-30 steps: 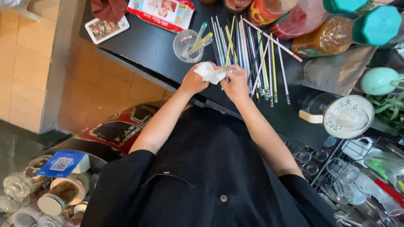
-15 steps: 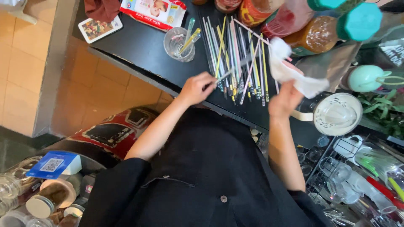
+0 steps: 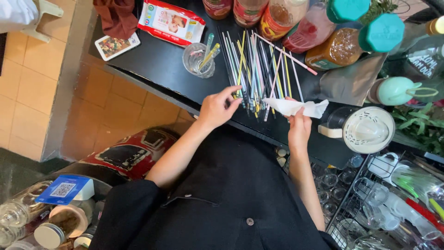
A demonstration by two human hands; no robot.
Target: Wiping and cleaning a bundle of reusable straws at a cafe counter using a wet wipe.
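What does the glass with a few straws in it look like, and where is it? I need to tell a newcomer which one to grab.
Look at the black counter, just left of the spread of loose coloured straws. There stands a small clear glass, right of the red and white packet. It is the only open glass on the counter and holds a few green and yellow straws leaning upright.

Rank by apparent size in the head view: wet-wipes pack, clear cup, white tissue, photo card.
1. wet-wipes pack
2. white tissue
3. clear cup and photo card look about alike; no ranking.
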